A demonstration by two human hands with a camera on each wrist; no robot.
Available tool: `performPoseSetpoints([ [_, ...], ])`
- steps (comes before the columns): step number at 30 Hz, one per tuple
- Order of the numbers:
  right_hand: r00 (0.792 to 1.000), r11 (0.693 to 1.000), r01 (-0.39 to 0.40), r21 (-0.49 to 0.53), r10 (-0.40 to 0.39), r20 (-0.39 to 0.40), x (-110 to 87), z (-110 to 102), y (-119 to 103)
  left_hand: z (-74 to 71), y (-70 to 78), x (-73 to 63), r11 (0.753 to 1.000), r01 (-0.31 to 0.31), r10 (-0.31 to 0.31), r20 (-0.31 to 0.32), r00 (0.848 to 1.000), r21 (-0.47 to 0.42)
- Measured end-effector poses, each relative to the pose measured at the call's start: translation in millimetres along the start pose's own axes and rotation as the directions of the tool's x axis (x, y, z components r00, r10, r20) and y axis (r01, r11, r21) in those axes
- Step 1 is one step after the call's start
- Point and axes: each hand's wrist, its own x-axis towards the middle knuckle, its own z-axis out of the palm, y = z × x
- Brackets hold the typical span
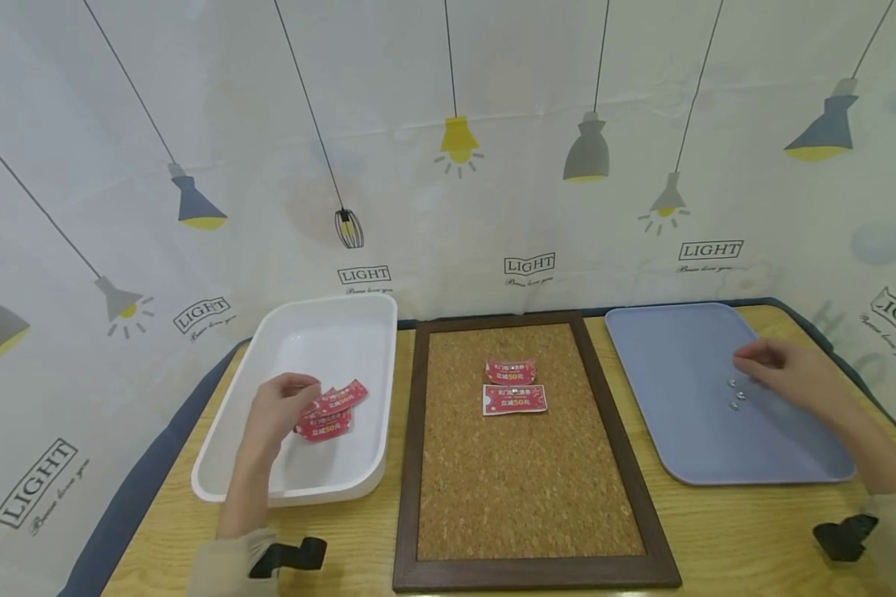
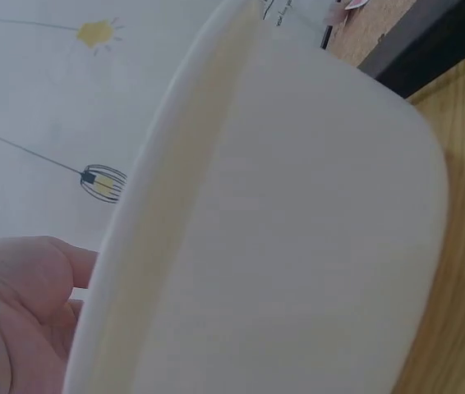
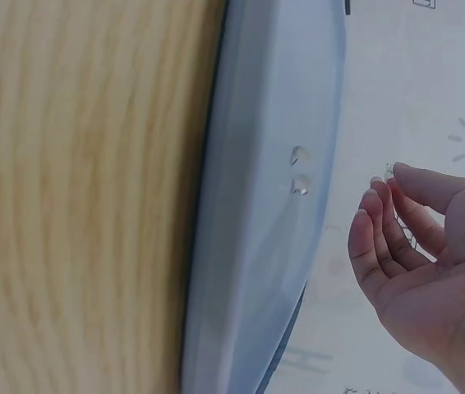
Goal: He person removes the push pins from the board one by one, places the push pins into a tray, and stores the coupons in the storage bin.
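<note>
My left hand (image 1: 276,408) is inside the white basin (image 1: 391,390), its bent fingers right at a small pile of red coupons (image 1: 324,425). In the left wrist view the basin's wall hides those fingertips, and I cannot tell whether they grip a coupon. Over the blue-grey tray (image 1: 717,448), my right hand (image 1: 787,377) pinches a small clear pushpin (image 3: 389,170) between thumb and fingertip. Several more clear pushpins (image 1: 739,396) lie on the tray just below it. Two red coupons (image 1: 514,400) sit one above the other on the cork board (image 1: 530,489), each with a small shiny spot.
The dark-framed board (image 1: 538,574) lies between basin and tray on a wooden table (image 1: 747,531). Behind the table hangs a pale cloth (image 1: 448,224) printed with lamps. Both wrists carry black straps.
</note>
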Motion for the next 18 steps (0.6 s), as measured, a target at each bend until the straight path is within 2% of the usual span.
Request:
performPoseSetpoints([
  [9,0.997,0.993,0.072,0.092,-0.072,0.003,2.2,3,-32,14.7,20.6,-11.1,0.996,-0.090,0.091,0.042,0.995,-0.029],
  [18,0.995,0.992,0.099,0.076,-0.099,-0.004,8.1,12,-58,32.4,35.9,-15.9,0.985,-0.166,0.170,0.064,0.983,-0.056],
])
